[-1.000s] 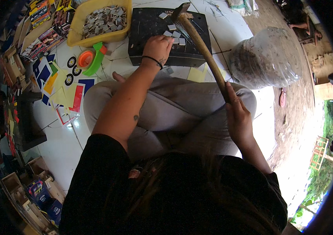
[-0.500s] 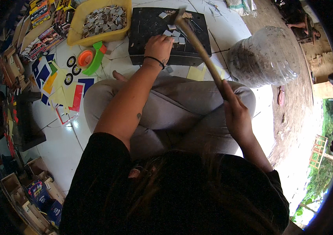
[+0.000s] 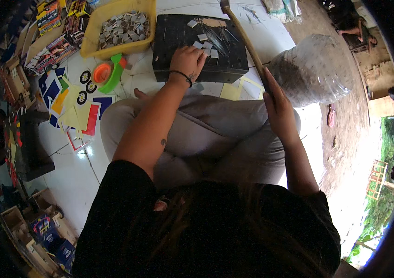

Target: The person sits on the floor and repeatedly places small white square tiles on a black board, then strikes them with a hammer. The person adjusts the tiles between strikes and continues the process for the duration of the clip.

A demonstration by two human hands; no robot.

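Observation:
My right hand (image 3: pixel 280 104) is wrapped round the wooden handle of a hammer (image 3: pixel 249 44), whose head is at the top edge of the view. Below it, on the floor in front of my crossed legs, stands a black box-like block (image 3: pixel 169 34). My left hand (image 3: pixel 187 64) rests on the block's near part with its fingers bent down and closed; what they pinch, if anything, is hidden. Beside those fingertips lie several small grey square pieces (image 3: pixel 201 45). Thin metal wires or nails (image 3: pixel 220 36) are spread over the block's far right part, next to a brownish patch.
A yellow basin (image 3: pixel 88 44) holds many similar square pieces. Near it lie an orange tape roll in a green holder (image 3: pixel 113 76), toy wheels (image 3: pixel 84 77) and coloured sheets (image 3: pixel 92 118). A clear plastic container (image 3: pixel 313 69) stands right; wooden toy trucks (image 3: pixel 34 241) line the left.
The hammer has swung up and right, its head moving from over the block to beyond its far edge. My left hand has stayed on the block, shifting only slightly.

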